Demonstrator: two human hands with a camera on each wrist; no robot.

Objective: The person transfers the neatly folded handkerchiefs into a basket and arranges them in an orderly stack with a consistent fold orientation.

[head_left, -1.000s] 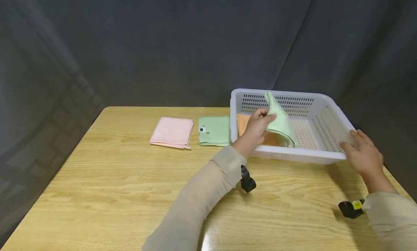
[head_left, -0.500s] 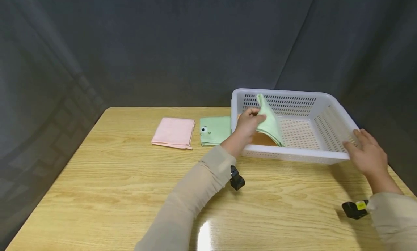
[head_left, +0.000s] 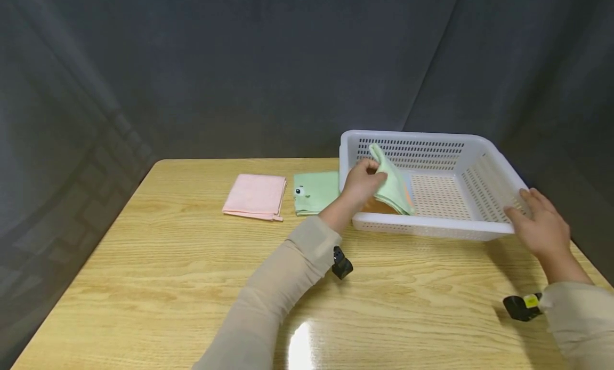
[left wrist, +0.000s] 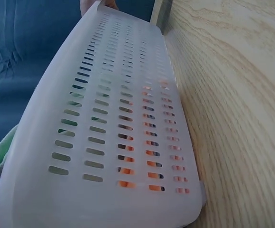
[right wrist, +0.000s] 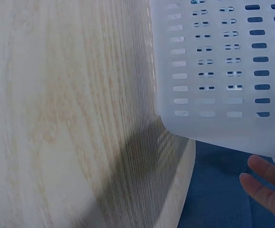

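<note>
Inside the left part of the white plastic basket, my left hand pinches a folded light green towel between thumb and fingers. The towel stands tilted, one corner raised. Below it lies an orange towel, partly hidden; a pale blue and orange strip shows past its right edge. My right hand holds the basket's right rim near the front corner, and some of its fingers show at that corner in the right wrist view. Seen from the left wrist, the perforated front wall hides most of the contents.
Left of the basket, a folded green towel with an eye design lies against its wall. Farther left is a folded pink towel. Everything stands on a wooden table, with a dark curtain behind its far edge.
My left hand has moved left and slightly lower within the basket, taking the green towel over the orange one. The right hand keeps its place on the rim.
</note>
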